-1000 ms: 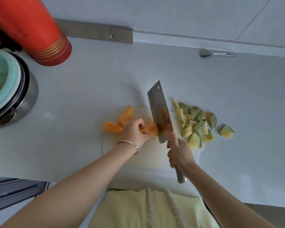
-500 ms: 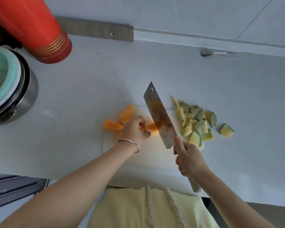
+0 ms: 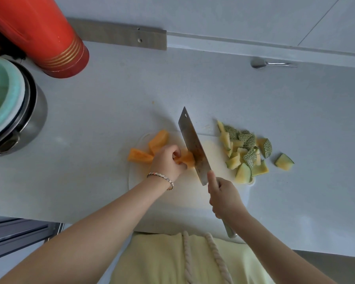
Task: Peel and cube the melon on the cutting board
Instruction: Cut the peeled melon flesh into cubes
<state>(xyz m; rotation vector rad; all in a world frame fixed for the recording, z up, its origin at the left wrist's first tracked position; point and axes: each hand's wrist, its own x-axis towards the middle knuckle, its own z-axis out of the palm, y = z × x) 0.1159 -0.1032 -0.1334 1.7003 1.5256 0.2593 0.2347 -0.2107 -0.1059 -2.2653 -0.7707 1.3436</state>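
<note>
A white cutting board (image 3: pixel 184 193) lies on the pale counter. My left hand (image 3: pixel 167 160) grips a peeled orange melon piece (image 3: pixel 187 158) on the board. My right hand (image 3: pixel 223 196) holds the handle of a cleaver (image 3: pixel 194 145), forefinger along the blade's spine; the blade stands edge-down against the right side of that piece. Two more peeled orange wedges (image 3: pixel 158 140) lie at the board's left, one (image 3: pixel 139 155) partly over its edge. A heap of green netted rind pieces (image 3: pixel 244 150) sits at the board's right end.
One rind piece (image 3: pixel 284 161) lies alone on the counter to the right. A red flask (image 3: pixel 49 35) and a steel pot with a teal bowl (image 3: pixel 6 105) stand at the far left. A metal spoon (image 3: pixel 272 63) lies by the back wall.
The cleaver lifted and tilted away from the melon half a second ago, then came back down against the piece my left hand holds. My right hand followed it.
</note>
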